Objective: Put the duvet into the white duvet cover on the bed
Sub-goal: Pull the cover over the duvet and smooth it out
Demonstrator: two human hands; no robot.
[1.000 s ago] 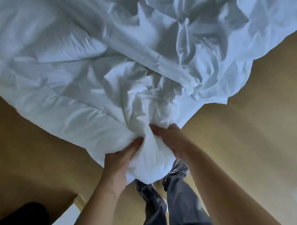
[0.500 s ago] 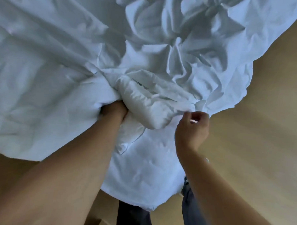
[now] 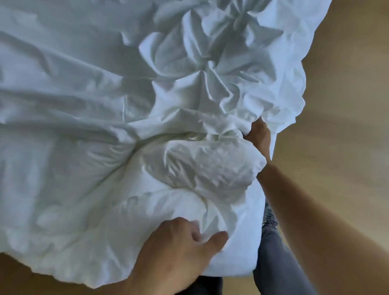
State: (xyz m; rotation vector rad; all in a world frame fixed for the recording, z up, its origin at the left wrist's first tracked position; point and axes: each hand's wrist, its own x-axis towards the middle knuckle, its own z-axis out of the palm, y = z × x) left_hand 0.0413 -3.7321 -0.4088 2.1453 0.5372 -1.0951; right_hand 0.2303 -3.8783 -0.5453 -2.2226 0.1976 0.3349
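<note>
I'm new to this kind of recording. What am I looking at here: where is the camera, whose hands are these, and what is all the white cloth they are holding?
There is no machine here. A person works with bare hands, and the one camera sits on their head, looking forward and down, so both arms come in from the bottom of the picture. The left hand grips a thick, padded corner that looks like the duvet; I cannot tell whether it is already inside the cover. The right hand pinches an edge of thin, crumpled cloth, the white duvet cover, which fills most of the view. Below are the person's grey trouser legs, and to the right is the wooden floor.
</note>
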